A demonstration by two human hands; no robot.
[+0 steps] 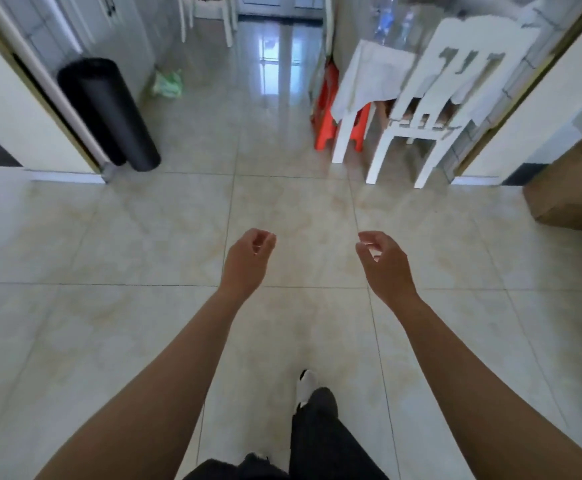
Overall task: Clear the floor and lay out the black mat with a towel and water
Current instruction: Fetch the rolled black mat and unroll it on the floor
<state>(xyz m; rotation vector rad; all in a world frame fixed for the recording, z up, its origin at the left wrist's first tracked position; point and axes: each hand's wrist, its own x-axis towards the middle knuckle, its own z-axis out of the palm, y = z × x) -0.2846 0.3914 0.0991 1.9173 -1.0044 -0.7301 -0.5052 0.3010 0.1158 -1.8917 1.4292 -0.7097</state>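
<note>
A rolled-up black mat [109, 112] stands on end against the left door frame, far from both hands. A white towel [369, 77] is draped over a white stool at the right. Blurred clear water bottles [391, 24] sit behind it. My left hand [249, 258] and my right hand [383, 261] are stretched out over the bare tiled floor [144, 237], fingers loosely curled, holding nothing.
A white chair [431, 109] and an orange stool [327, 109] stand by the right door frame. A cardboard box [573, 188] sits at the far right. A green bag [168, 84] lies on the floor beyond the mat. My foot [306, 386] is on the tiles below.
</note>
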